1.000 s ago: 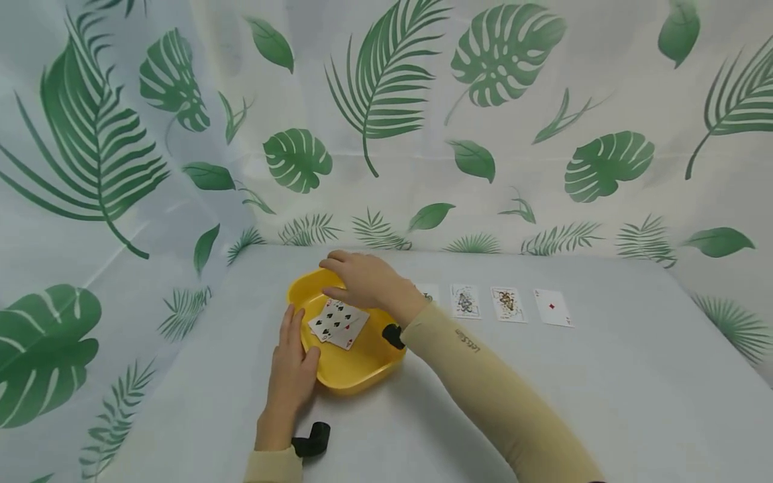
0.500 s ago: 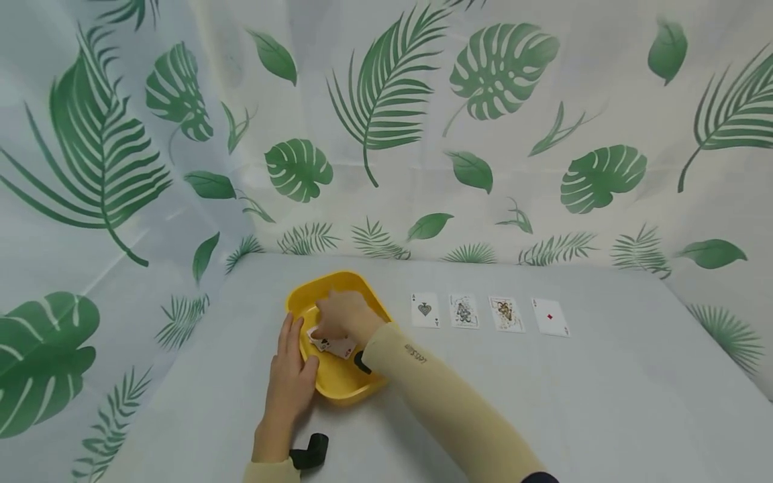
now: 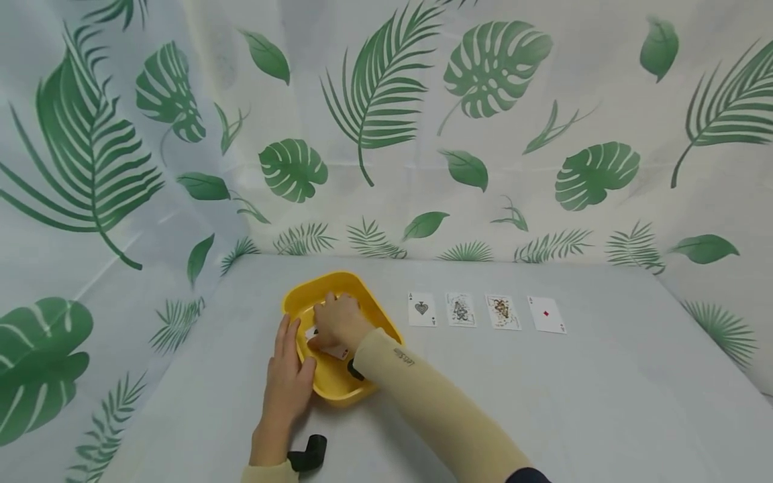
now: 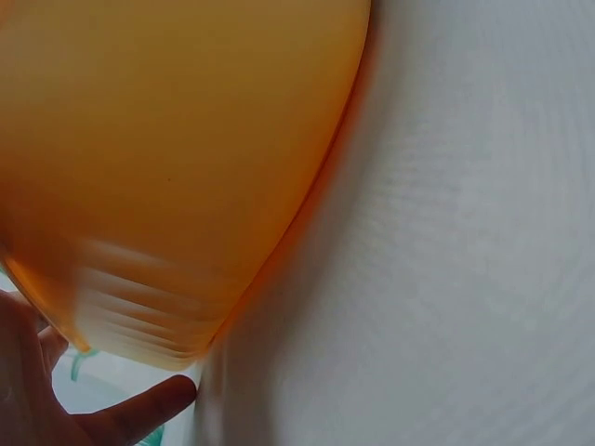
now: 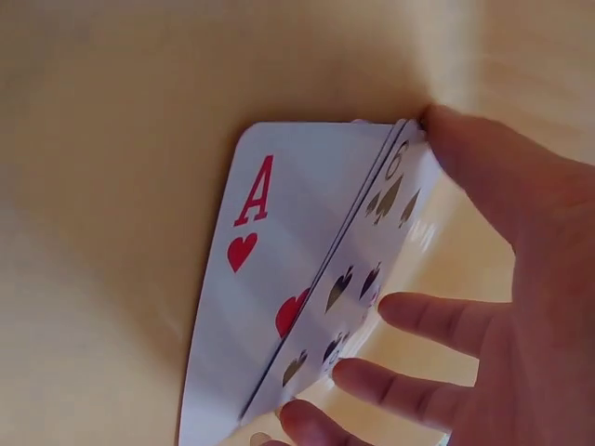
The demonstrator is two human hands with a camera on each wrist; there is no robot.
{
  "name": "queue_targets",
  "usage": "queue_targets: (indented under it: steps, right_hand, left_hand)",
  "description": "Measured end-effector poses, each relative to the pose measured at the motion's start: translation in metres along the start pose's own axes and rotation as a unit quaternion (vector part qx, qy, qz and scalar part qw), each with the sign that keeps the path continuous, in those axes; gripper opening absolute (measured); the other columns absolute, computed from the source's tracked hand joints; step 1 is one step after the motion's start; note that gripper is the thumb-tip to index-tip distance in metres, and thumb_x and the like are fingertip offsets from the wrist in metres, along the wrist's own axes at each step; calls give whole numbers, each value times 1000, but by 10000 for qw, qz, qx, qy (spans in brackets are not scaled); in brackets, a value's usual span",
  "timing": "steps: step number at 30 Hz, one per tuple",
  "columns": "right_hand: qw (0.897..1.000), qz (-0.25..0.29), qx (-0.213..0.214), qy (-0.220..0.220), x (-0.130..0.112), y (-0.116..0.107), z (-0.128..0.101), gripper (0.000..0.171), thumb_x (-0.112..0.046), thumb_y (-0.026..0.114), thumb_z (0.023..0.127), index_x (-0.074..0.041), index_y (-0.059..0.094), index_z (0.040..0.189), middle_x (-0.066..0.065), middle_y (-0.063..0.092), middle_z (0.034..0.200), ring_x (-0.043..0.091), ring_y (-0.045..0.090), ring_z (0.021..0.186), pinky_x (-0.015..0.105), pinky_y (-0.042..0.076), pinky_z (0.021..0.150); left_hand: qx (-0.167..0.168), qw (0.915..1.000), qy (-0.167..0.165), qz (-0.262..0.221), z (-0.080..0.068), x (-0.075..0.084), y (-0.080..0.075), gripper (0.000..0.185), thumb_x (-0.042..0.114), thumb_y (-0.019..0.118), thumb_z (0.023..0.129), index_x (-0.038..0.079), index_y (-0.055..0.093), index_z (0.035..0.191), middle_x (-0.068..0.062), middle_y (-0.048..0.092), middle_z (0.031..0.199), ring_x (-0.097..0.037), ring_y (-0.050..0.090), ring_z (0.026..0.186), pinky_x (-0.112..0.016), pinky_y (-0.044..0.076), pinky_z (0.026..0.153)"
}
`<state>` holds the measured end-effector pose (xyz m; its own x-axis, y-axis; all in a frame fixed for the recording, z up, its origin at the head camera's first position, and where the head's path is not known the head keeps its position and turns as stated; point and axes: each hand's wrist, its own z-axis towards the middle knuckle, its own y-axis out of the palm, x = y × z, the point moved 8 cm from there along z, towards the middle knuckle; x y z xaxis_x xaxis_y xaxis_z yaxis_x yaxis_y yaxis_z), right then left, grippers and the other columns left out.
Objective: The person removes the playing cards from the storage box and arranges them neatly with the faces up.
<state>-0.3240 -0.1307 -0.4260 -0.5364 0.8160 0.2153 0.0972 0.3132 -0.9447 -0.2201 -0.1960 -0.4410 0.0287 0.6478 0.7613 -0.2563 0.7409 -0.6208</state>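
Note:
My left hand (image 3: 287, 384) lies along the near left side of a yellow tray (image 3: 377, 322), its straight fingers touching the outer wall. The tray's orange-looking wall (image 4: 167, 139) fills much of the left wrist view. Inside the tray, my right hand (image 3: 340, 323) pinches a six of spades (image 5: 344, 288) at its edge, thumb at one corner and fingertips along the side. That card is tilted and overlaps an ace of hearts (image 5: 244, 279) on the tray floor. Thin edges under the six suggest another card, mostly hidden.
Right of the tray, a row on the table has an ace of spades (image 3: 421, 309), a black-and-white joker (image 3: 461, 310), a coloured joker (image 3: 502, 312) and an ace of diamonds (image 3: 546, 314). A leaf-patterned curtain (image 3: 398, 181) stands behind.
My right hand has come down from above the tray's far rim onto the cards inside, uncovering the ace of spades on the table. My left hand has stayed at the tray's side.

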Motion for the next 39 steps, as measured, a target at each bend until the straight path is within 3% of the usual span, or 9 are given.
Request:
queue_targets:
  steps: [5, 10, 16, 22, 25, 29, 32, 39]
  right_hand:
    - [9985, 529, 55, 129, 5, 1, 1, 76, -67, 62, 87, -16, 54, 143, 11, 54, 128, 28, 57, 98, 39, 53, 85]
    - [9951, 959, -63, 213, 12, -1, -1, 78, -63, 67, 85, -14, 52, 144, 14, 52, 127, 32, 57, 104, 46, 51, 92]
    - [9943, 1051, -48, 192, 22, -14, -8, 77, -64, 68, 84, -15, 52, 141, 13, 57, 121, 31, 55, 107, 46, 50, 92]
    - [9917, 1209, 409, -156, 33, -35, -20, 78, -61, 66, 88, -16, 48, 149, 12, 50, 145, 38, 49, 127, 53, 43, 104]
    - [9852, 1518, 718, -355, 40, -46, -27, 76, -57, 67, 89, -18, 48, 150, 9, 45, 151, 37, 50, 127, 52, 42, 105]
    - [9716, 2040, 1081, -515, 56, -60, -42, 71, -53, 71, 87, -20, 52, 146, 6, 44, 152, 32, 54, 119, 48, 47, 101]
    - [9628, 2343, 1211, -594, 72, -68, -55, 68, -50, 73, 87, -20, 53, 145, 6, 41, 155, 33, 52, 124, 49, 45, 103]
    - [9597, 2335, 1505, -430, 123, -70, -80, 64, -43, 72, 88, -23, 53, 145, 5, 35, 160, 36, 42, 138, 53, 39, 108]
  left_hand:
    - [28, 10000, 22, -18, 0, 0, 0, 66, 9, 45, 94, 5, 29, 157, -7, 10, 168, -39, 27, 147, -71, 14, 112]
    - [14, 10000, 27, 0, 1, -1, 0, 67, 9, 46, 93, 6, 28, 158, -7, 9, 169, -40, 27, 147, -72, 14, 111]
    - [22, 10000, 78, -5, 1, 1, 1, 67, 9, 46, 93, 5, 28, 158, -7, 9, 168, -41, 29, 145, -71, 15, 112]
    - [-66, 10000, 16, -22, 1, 0, 2, 67, 9, 45, 94, 5, 26, 158, -7, 8, 169, -42, 26, 146, -73, 12, 111]
    - [-56, 10000, -8, -4, 1, 0, 1, 67, 10, 45, 94, 5, 26, 159, -7, 8, 169, -42, 26, 147, -73, 11, 111]
    - [-74, 10000, -36, -13, 1, 0, 2, 67, 10, 44, 94, 6, 25, 159, -6, 7, 169, -40, 24, 148, -71, 11, 112]
    - [-93, 9999, -77, -31, 1, 0, 3, 68, 10, 44, 94, 6, 25, 159, -6, 7, 169, -39, 23, 148, -70, 11, 113]
    - [-77, 9998, -160, -31, 0, -1, 2, 69, 10, 45, 94, 8, 25, 159, -5, 6, 169, -36, 21, 150, -69, 11, 114]
